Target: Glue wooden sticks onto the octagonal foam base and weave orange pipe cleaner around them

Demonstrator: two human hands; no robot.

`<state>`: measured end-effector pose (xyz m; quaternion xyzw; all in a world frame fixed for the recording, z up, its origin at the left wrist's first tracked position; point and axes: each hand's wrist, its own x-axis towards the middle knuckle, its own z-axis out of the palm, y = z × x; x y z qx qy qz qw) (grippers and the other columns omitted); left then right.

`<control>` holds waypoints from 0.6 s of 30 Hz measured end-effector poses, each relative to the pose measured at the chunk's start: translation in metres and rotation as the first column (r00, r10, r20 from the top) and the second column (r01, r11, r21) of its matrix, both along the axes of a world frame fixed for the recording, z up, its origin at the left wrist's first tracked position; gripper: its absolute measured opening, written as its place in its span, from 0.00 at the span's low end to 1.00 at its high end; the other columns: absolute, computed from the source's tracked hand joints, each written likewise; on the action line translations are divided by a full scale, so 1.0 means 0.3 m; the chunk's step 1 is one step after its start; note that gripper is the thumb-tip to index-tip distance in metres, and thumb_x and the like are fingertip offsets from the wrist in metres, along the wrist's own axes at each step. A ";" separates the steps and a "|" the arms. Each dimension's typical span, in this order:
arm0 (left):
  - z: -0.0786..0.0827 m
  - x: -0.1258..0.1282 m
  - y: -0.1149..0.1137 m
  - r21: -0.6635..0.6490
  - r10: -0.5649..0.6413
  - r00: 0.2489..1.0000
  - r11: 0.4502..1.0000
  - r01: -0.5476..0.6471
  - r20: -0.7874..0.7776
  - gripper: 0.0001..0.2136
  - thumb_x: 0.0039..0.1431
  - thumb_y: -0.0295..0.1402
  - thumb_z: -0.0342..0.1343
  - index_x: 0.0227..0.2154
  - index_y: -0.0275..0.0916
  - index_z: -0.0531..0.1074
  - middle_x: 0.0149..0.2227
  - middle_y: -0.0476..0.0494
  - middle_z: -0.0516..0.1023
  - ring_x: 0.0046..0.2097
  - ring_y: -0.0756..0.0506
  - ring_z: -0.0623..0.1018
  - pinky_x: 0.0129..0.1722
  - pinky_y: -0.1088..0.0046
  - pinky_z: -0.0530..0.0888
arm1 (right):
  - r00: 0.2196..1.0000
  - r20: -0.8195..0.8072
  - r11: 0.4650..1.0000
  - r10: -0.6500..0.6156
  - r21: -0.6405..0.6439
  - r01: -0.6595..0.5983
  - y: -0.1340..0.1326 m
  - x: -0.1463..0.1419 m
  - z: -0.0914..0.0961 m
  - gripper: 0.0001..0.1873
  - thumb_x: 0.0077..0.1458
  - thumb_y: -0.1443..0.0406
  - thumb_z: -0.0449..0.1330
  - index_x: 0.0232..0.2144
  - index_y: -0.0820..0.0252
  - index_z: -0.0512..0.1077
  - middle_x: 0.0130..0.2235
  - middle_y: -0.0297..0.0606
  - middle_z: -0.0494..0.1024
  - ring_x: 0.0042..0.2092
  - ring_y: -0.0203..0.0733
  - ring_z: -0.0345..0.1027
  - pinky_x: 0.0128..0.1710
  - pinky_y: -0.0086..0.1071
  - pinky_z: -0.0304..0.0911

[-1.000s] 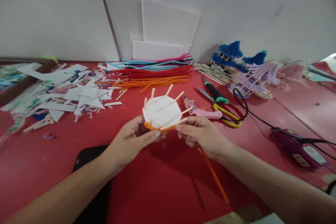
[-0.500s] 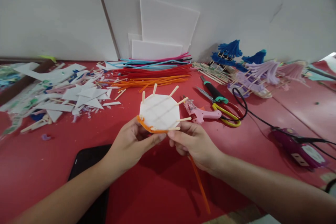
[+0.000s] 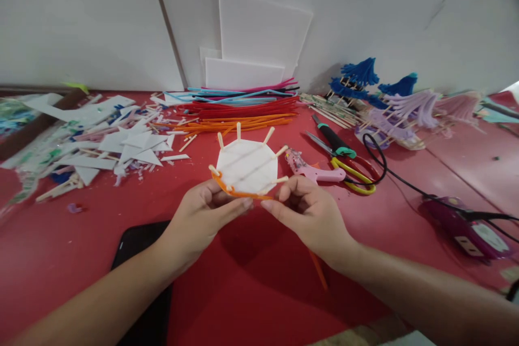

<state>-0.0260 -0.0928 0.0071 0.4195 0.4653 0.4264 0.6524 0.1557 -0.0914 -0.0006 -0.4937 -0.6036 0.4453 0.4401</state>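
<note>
A white foam-like octagonal disc (image 3: 247, 165) with several short wooden sticks standing around its rim is held up in front of me. My left hand (image 3: 208, 208) grips its near-left edge, thumb along the front. An orange pipe cleaner (image 3: 239, 193) runs along the near edge, bent around the sticks at the left. My right hand (image 3: 306, 208) pinches the pipe cleaner at the near-right edge between thumb and fingers. Its loose tail hangs below the right hand.
Pipe cleaners (image 3: 247, 102) lie in rows behind the disc. At right are a pink glue gun (image 3: 318, 173), scissors (image 3: 357, 175), purple power strip (image 3: 466, 227) and blue and lilac pagoda-like models (image 3: 409, 108). Foam scraps (image 3: 130, 143) cover the left; a black phone-like slab (image 3: 141, 292) lies near.
My right hand has shifted slightly right and up, drawing the orange pipe cleaner along the near edge. Its hanging tail shows shorter. The disc has tilted a little.
</note>
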 end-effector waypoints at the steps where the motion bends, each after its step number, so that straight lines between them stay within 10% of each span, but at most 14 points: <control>1: -0.004 -0.002 0.000 -0.002 0.006 1.000 1.000 -0.006 0.010 0.12 0.48 0.32 0.66 0.37 0.40 0.77 0.39 0.46 0.83 0.37 0.47 0.81 0.43 0.74 0.75 | 0.999 0.047 0.996 -0.006 0.089 0.002 -0.001 0.005 0.003 0.10 0.49 0.63 0.64 0.25 0.58 0.64 0.23 0.28 0.67 0.23 0.30 0.59 0.21 0.25 0.56; 6: -0.010 -0.003 0.001 0.013 -0.022 0.999 1.000 0.022 0.032 0.14 0.49 0.31 0.65 0.41 0.40 0.75 0.42 0.44 0.81 0.41 0.47 0.80 0.44 0.74 0.74 | 0.961 0.277 0.879 0.017 0.454 -0.147 0.003 0.020 0.019 0.05 0.54 0.69 0.59 0.33 0.56 0.73 0.30 0.34 0.78 0.32 0.36 0.70 0.32 0.30 0.66; 18: 0.003 0.000 0.002 -0.010 -0.084 0.994 0.996 0.085 0.064 0.16 0.50 0.32 0.64 0.44 0.39 0.74 0.46 0.42 0.80 0.46 0.45 0.79 0.45 0.74 0.74 | 0.958 0.285 0.829 0.014 0.533 -0.170 0.005 0.012 0.017 0.08 0.54 0.71 0.57 0.31 0.57 0.75 0.28 0.36 0.77 0.28 0.35 0.69 0.27 0.29 0.65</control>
